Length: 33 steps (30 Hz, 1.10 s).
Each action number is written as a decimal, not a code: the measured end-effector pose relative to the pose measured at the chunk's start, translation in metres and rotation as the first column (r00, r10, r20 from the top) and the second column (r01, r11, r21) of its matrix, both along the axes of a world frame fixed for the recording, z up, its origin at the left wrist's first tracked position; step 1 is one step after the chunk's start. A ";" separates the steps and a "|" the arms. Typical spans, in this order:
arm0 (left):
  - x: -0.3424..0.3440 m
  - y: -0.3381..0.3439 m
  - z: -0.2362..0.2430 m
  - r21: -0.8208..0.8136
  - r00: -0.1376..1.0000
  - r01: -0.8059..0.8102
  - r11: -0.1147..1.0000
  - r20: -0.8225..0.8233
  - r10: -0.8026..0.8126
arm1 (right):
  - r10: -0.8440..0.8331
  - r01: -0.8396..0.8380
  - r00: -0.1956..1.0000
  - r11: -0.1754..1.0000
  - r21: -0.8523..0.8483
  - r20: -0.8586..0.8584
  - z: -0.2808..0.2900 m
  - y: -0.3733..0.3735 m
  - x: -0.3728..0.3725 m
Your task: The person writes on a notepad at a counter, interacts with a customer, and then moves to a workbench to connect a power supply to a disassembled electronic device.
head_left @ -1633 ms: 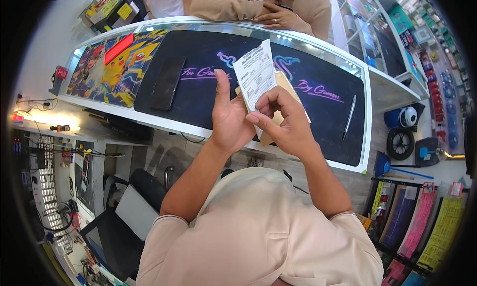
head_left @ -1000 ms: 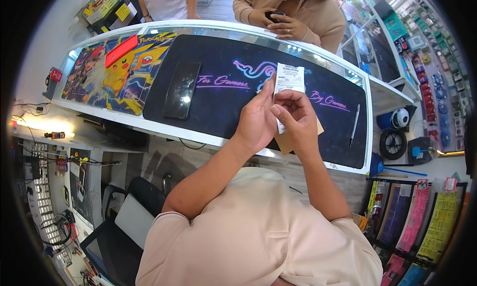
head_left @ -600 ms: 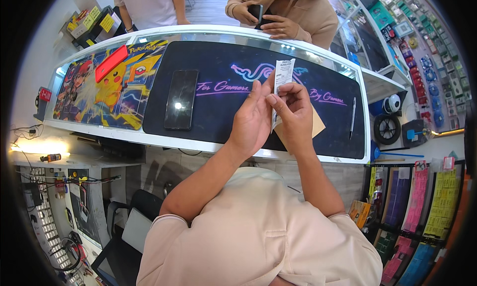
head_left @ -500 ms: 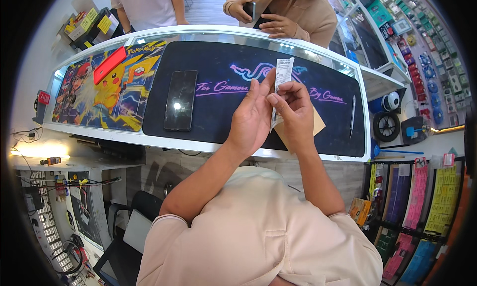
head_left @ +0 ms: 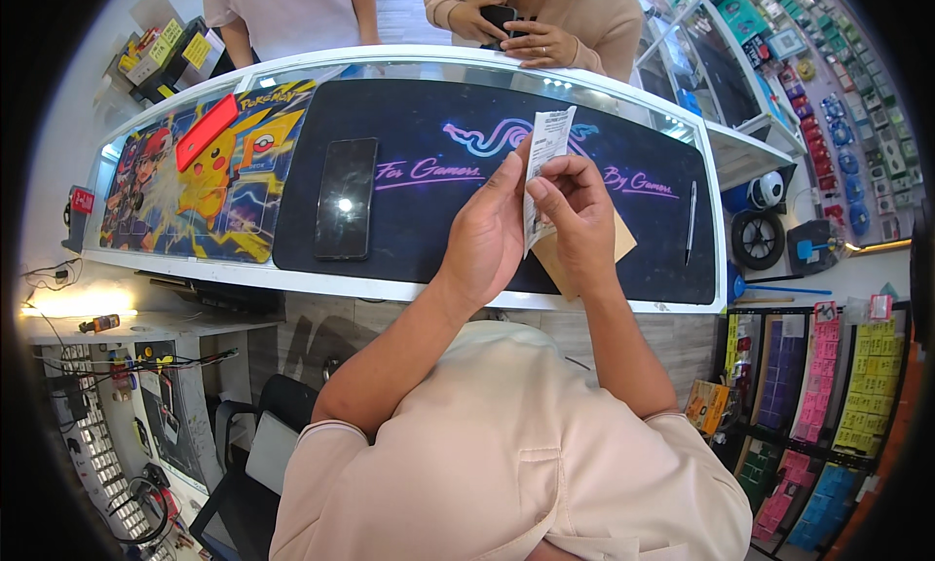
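A narrow white printed paper slip (head_left: 551, 137), creased lengthwise, stands up between my two hands above the counter. My left hand (head_left: 484, 238) supports its left side, thumb raised and fingers mostly hidden behind the paper. On the other side, my right hand (head_left: 579, 215) pinches the slip between thumb and bent fingers. A tan envelope-like piece (head_left: 620, 240) shows below and beside my right hand; whether it lies on the mat or touches the hand, I cannot tell. Left of my hands, a black smartphone (head_left: 347, 199) lies on the dark mat (head_left: 419, 240). A pen (head_left: 691, 222) rests at the mat's right end.
A red phone case or box (head_left: 206, 132) lies on a colourful cartoon mat (head_left: 234, 196) at left. Across the white-framed glass counter (head_left: 390, 59) stand two people, one holding a dark phone (head_left: 498, 20). Coloured card racks (head_left: 816, 386) hang at lower right.
The slip has opened wider and tilts more, showing more of its printed face. Both hands have shifted slightly. The person across the counter has lowered their phone.
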<state>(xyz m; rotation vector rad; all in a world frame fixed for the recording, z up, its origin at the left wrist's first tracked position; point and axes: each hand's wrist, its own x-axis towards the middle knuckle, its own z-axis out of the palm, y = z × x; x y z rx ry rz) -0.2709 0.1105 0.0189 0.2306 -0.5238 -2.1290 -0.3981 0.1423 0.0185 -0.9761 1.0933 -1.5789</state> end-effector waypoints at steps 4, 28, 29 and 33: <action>0.000 0.000 0.000 0.031 0.995 -0.021 0.999 0.098 0.018 | 0.013 -0.012 1.000 1.000 -0.022 0.019 0.001 -0.003 -0.007; 0.027 -0.017 -0.011 -0.143 0.854 -0.287 0.947 0.410 0.321 | -0.579 0.532 0.798 0.807 -0.257 -0.168 0.044 -0.018 -0.088; 0.037 -0.018 -0.012 -0.138 0.854 -0.296 0.945 0.406 0.327 | -0.586 0.481 0.776 0.789 -0.382 -0.234 0.050 -0.025 -0.094; 0.074 -0.016 -0.014 -0.131 0.826 -0.357 0.925 0.419 0.378 | -0.540 0.138 0.430 0.831 -0.539 -0.723 0.054 -0.086 -0.086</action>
